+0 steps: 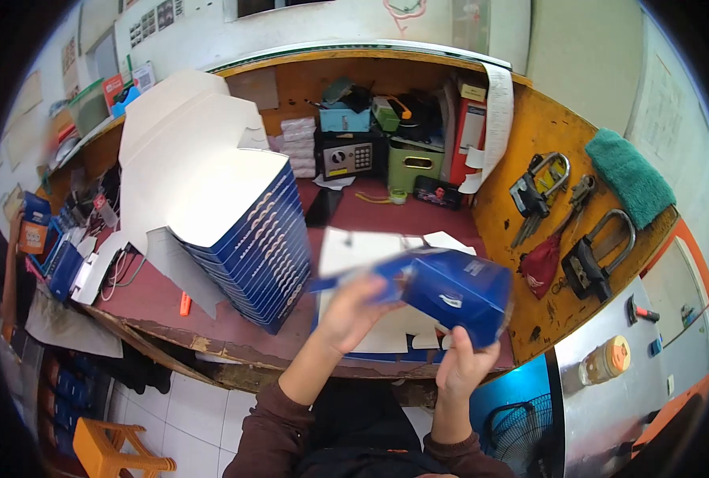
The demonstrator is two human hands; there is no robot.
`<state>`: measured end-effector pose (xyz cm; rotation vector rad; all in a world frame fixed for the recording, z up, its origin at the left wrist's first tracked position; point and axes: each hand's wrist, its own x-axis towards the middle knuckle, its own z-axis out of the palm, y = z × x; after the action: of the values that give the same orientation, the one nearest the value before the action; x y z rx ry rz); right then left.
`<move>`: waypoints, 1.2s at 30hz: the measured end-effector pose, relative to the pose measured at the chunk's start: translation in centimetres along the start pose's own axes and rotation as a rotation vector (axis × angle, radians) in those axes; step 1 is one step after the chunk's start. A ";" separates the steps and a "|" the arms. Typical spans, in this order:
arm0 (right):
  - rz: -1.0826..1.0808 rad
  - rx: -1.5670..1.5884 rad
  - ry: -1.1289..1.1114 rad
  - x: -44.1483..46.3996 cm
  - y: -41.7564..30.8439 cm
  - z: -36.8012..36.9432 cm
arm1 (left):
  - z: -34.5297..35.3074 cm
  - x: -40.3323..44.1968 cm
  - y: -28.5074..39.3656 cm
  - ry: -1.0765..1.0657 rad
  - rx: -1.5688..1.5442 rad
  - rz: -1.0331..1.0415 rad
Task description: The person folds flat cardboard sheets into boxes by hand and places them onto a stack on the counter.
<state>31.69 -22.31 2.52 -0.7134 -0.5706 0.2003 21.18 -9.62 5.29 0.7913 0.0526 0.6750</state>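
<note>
A blue cardboard box (462, 288), partly folded into shape, is held up over the near edge of the desk. My right hand (468, 365) grips its lower right side, thumb on the near face. At the box's left end, my left hand (346, 315) is closed around a blue flap; its fingertips are blurred by motion. Beneath the box lie flat cardboard blanks (378, 338), white side up with blue edges. Left of my hands stands a tall stack of nested blue boxes (263, 239) with white insides and raised lids.
A small safe (348, 159), a green bin (413, 167) and a phone (323, 207) are at the back of the desk. Padlocks (589, 267) hang on the right wooden panel beside a green towel (629, 175). An orange stool (115, 446) stands lower left.
</note>
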 end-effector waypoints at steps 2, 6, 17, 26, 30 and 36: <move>-0.038 0.033 -0.040 -0.8 0.4 0.5 | 0.4 -1.3 -1.7 0.120 0.546 -0.023; -0.116 0.266 0.059 -3.6 3.2 3.6 | 1.0 -1.5 -3.8 0.067 0.122 0.200; 0.181 -0.541 -0.790 -0.9 3.7 -3.8 | -3.2 -2.6 4.9 -0.040 0.200 -0.204; 0.438 0.059 -0.113 1.9 0.4 -5.3 | -5.1 -1.4 1.8 -0.678 0.259 -0.354; 0.093 -0.020 -0.150 -0.7 1.1 -3.1 | -0.2 -4.2 -3.5 -0.341 -0.313 -0.248; 0.104 0.144 0.186 -0.8 2.8 -3.6 | -0.4 -3.7 -5.9 -0.464 0.491 0.448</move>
<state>33.06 -22.52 -1.93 -0.6145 -0.3379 0.2659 21.37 -14.49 0.26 1.4417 -0.4057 0.8986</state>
